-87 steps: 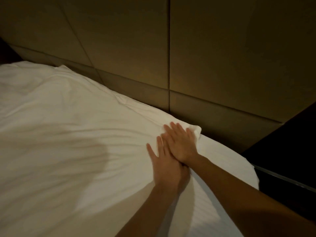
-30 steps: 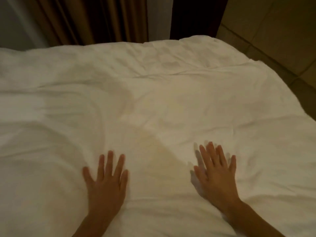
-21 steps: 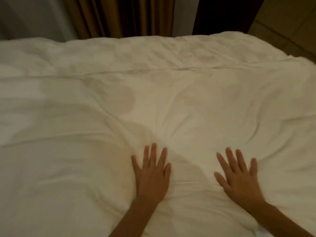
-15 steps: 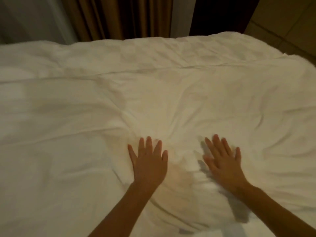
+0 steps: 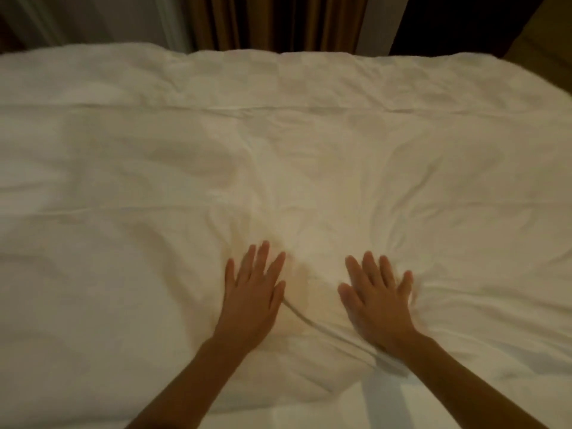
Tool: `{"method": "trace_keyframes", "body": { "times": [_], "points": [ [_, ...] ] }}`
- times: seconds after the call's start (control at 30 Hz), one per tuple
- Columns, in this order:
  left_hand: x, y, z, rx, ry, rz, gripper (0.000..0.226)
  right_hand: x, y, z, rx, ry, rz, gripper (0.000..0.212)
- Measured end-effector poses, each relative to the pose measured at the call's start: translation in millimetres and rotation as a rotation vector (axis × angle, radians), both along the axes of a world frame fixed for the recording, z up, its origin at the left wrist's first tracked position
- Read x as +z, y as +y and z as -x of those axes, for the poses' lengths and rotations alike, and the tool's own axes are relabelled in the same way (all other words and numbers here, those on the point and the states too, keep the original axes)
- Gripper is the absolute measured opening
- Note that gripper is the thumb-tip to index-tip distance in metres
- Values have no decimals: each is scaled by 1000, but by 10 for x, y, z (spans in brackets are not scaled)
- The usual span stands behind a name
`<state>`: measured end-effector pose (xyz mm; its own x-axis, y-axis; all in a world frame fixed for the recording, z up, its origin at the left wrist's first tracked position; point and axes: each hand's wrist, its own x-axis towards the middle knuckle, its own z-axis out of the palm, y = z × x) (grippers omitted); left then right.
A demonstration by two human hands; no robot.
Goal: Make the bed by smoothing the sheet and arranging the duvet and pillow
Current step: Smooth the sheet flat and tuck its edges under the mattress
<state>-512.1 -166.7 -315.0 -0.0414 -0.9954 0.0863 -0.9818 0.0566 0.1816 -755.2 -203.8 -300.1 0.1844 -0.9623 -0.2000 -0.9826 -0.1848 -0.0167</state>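
A white duvet (image 5: 154, 187) covers the whole bed and fills most of the head view. It is creased, with folds fanning out from between my hands. My left hand (image 5: 252, 295) lies flat on the duvet near the lower middle, fingers straight and spread. My right hand (image 5: 376, 297) presses flat on the duvet a little to the right, fingers spread and slightly blurred. A long seam (image 5: 278, 110) runs across the duvet near its far edge. No pillow is in view.
Brown curtains (image 5: 278, 23) hang behind the far side of the bed. A pale wall or door (image 5: 93, 20) stands at the far left. A tan padded panel (image 5: 544, 44) shows at the far right corner.
The view has swung from the padded headboard corner to the middle of the duvet. Both hands have slid flat across the duvet, drawing closer together, and creases now bunch between them.
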Motion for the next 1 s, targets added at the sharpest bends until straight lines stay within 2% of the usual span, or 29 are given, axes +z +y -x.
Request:
{"method": "trace_keyframes", "body": {
  "times": [0.07, 0.17, 0.33, 0.47, 0.6, 0.7, 0.8, 0.9, 1.0],
  "points": [
    [43, 234, -241, 105, -13, 5, 56, 81, 99, -349, 76, -88, 22, 66],
    [-99, 713, -571, 50, -139, -92, 61, 16, 379, -821, 235, -108, -108, 67],
    [-120, 872, -779, 112, -165, -245, 61, -82, 414, -877, 223, -37, -123, 69],
    [65, 807, -938, 158, -169, -179, 59, 128, 386, -1099, 129, -144, -119, 59],
    [225, 636, -1383, 335, -231, -46, 56, 284, 449, -1765, 237, -214, -35, 59],
    [90, 702, -1542, 291, -214, -93, 59, 112, 590, -2136, 324, -139, -134, 65],
    [-68, 990, -1877, 286, -191, -131, 60, -113, 627, -2176, 348, -24, -112, 69],
    [-110, 1227, -2374, 295, -217, -129, 58, -154, 618, -2213, 285, 39, -85, 66],
    [-45, 1278, -2654, 222, -189, -116, 56, -51, 714, -2373, 163, 10, -73, 66]
  ]
}}
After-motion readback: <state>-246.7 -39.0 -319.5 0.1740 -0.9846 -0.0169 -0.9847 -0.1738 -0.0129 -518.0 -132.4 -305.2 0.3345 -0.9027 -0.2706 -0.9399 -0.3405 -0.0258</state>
